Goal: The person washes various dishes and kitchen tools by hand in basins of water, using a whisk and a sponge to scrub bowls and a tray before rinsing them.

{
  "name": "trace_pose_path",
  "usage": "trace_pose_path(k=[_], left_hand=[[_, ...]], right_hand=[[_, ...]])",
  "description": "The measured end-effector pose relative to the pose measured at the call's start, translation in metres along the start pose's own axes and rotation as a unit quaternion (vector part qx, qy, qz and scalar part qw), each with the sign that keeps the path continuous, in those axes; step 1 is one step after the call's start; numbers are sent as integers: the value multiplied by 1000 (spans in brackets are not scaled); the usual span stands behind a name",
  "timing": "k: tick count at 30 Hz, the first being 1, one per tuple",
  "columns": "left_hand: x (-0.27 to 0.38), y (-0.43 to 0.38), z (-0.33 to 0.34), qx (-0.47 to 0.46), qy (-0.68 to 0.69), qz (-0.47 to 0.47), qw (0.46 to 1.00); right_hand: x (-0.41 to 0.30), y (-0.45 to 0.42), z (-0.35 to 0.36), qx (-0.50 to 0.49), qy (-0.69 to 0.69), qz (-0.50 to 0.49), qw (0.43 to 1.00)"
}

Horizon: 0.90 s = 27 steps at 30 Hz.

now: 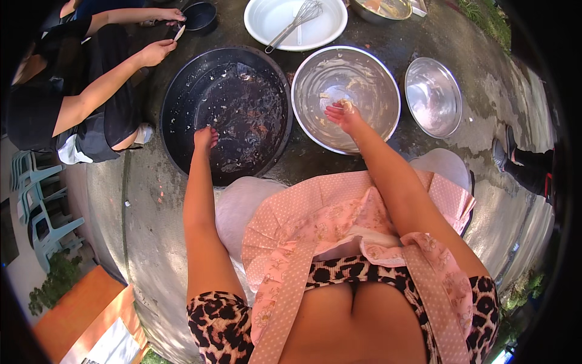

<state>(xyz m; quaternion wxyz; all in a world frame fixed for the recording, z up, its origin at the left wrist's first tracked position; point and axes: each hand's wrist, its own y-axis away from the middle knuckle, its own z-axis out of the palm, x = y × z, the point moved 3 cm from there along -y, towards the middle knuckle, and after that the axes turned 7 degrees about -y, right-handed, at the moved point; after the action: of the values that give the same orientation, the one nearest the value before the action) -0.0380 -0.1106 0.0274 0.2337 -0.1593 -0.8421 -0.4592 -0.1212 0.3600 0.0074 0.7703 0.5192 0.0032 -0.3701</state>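
Observation:
My left hand [207, 138] hangs over the left part of a wide black tub [170, 116], its fingers curled in and nothing visible in them. Shallow water with pale floating bits [241, 104] lies in that tub. Over a large stainless steel mixing bowl [379, 77], my right hand [343, 117] has its fingers stretched out, with pale dough or batter stuck near the thumb. Smears of the same stuff coat the bowl's inner wall. Whether the right fingertips touch the bowl cannot be made out.
Behind stands a white basin [263, 22] with a wire whisk [295, 25] across it. A steel bowl [433, 98] is tilted at right; another bowl [386, 17] holds batter. At left a person [97, 98] holds a small pale object near a black pan [200, 17]. Plastic chairs [45, 214] stand beyond.

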Motion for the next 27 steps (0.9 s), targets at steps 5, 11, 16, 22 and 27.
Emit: trace_pose_path(k=[5, 11, 16, 22, 27], left_hand=[[-53, -4, 30, 18, 84, -97, 991], [39, 85, 129, -488, 332, 27, 807], [164, 210, 154, -600, 127, 140, 777], [161, 124, 92, -366, 100, 175, 909], [83, 63, -27, -19, 192, 164, 967]], right_hand=[[-7, 6, -17, 6, 5, -12, 1000], [-10, 7, -17, -1, 6, 0, 1000], [-11, 9, 12, -55, -64, -10, 996], [-21, 11, 32, -120, -130, 8, 984], [-20, -1, 10, -31, -57, -17, 998]])
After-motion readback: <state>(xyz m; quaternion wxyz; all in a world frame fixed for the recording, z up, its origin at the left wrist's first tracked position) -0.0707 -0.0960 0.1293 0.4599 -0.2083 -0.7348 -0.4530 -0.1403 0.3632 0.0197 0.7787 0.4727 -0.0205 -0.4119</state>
